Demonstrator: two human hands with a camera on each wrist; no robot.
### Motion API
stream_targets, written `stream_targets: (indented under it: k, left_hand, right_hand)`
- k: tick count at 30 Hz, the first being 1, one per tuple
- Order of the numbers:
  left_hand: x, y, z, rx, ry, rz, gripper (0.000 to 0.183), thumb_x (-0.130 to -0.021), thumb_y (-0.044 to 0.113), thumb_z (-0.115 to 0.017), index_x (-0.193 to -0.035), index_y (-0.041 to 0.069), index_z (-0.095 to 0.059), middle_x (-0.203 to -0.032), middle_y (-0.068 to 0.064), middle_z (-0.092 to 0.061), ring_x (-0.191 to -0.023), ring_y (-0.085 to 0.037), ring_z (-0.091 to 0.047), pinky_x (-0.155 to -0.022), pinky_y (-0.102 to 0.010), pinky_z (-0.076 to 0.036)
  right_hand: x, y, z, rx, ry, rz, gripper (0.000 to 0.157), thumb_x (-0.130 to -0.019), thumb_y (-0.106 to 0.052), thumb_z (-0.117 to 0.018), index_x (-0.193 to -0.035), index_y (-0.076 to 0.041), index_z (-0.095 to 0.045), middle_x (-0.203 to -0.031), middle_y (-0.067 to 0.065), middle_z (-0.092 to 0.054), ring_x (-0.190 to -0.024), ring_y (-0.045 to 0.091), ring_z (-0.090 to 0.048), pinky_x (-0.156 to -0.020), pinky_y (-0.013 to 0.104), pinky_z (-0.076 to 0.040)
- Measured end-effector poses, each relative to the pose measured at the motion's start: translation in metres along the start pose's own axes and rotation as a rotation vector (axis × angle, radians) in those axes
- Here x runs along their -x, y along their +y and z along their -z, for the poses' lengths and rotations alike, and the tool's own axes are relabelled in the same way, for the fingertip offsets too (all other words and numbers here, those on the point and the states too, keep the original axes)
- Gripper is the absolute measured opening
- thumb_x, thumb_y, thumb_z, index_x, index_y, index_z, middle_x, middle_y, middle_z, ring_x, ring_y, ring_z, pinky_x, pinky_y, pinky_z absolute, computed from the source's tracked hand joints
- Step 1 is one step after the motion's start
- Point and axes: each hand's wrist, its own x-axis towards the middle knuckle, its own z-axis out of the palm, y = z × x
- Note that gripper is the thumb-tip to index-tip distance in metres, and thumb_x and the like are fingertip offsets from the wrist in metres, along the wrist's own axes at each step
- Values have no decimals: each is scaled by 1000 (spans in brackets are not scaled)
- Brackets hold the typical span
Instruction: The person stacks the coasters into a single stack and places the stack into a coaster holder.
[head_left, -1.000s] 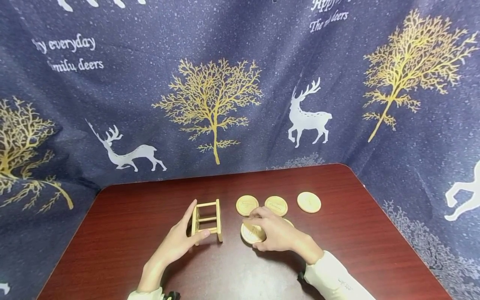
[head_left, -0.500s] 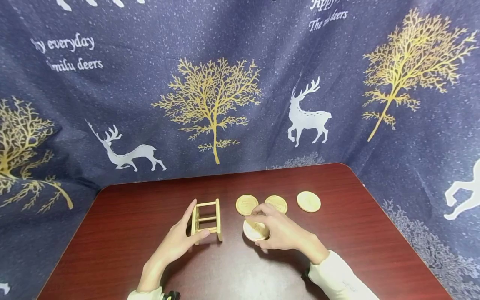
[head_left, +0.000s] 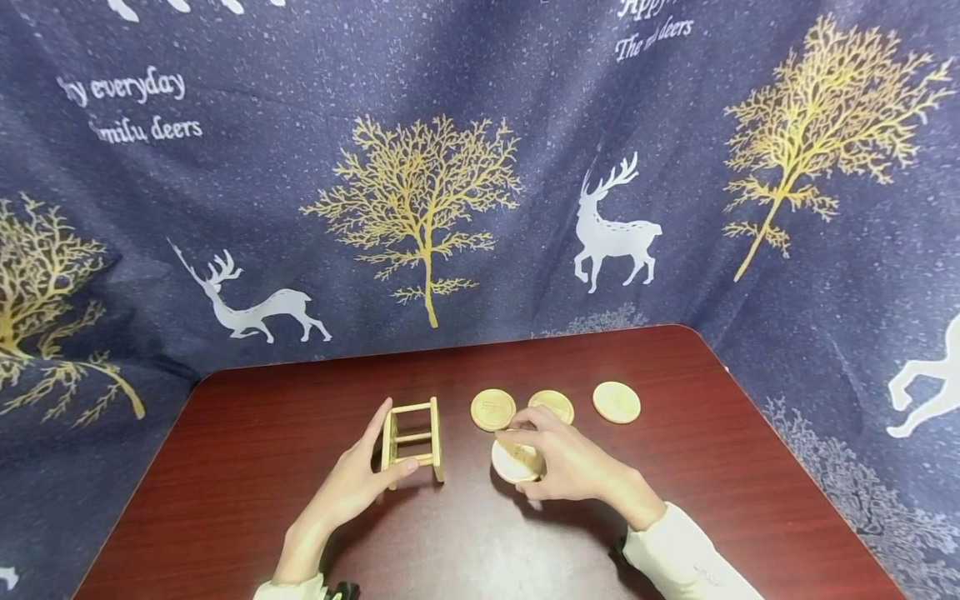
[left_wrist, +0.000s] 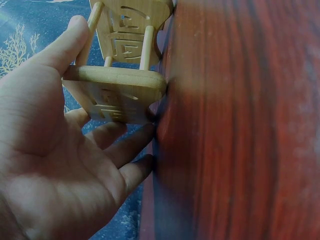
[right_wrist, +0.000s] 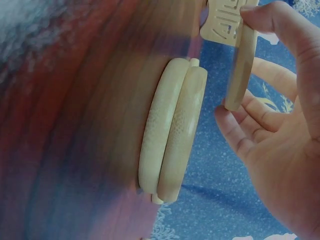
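A small pale wooden rack [head_left: 437, 442], two carved side panels joined by rods, stands on the table. My left hand [head_left: 347, 487] grips its left panel, thumb along the front and fingers behind the panel [left_wrist: 117, 100] in the left wrist view. My right hand [head_left: 573, 462] pinches a round wooden coaster [head_left: 513, 463] by its edge, thumb on one side and fingertips on the other. In the right wrist view this held coaster [right_wrist: 241, 67] is raised off the table, beside two stacked coasters [right_wrist: 172, 132]. That stack is hidden under my right hand in the head view.
Three more round coasters lie in a row farther back: a left one [head_left: 492, 410], a middle one [head_left: 552, 406] partly behind my right hand, and a right one [head_left: 617, 402]. The dark red table [head_left: 262, 433] meets a blue deer-print cloth [head_left: 480, 250] at its back.
My right hand has shifted slightly to the right with the coaster, covering the coaster that showed behind it earlier. My left hand and the rack have stayed in place.
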Motion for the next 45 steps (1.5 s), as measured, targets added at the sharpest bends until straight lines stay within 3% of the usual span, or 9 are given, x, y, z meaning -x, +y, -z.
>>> stream_targets:
  k: [14, 31, 45]
  left_hand:
    - [1, -1, 1, -8, -3, -2, 111, -97, 49, -86, -179, 41, -11, -75, -3, -68, -55, -21, -62, -61, -32, -54]
    - [1, -2, 0, -17, 3, -2, 111, -97, 50, -86, -179, 42, -12, -76, -2, -69, -56, -20, -62, -61, -32, -54]
    - [1, -3, 0, -27, 4, -2, 111, -97, 51, -85, -179, 41, -12, -75, -1, -69, -55, -20, -62, -62, -33, -54]
  right_hand:
    - [5, -1, 5, -4, -7, -34, 69, -73, -20, -97, -139, -11, -79, -133, 4, -65, -123, 18, -59, -101, 37, -57]
    - [16, 4, 9, -1, 27, -94, 71, -73, -20, -98, -140, -11, -77, -136, 10, -64, -129, 29, -62, -106, 46, -55]
    - [21, 10, 14, -1, 41, -98, 70, -73, -19, -97, -140, -9, -77, -135, 7, -64, -128, 26, -61, -106, 45, -54]
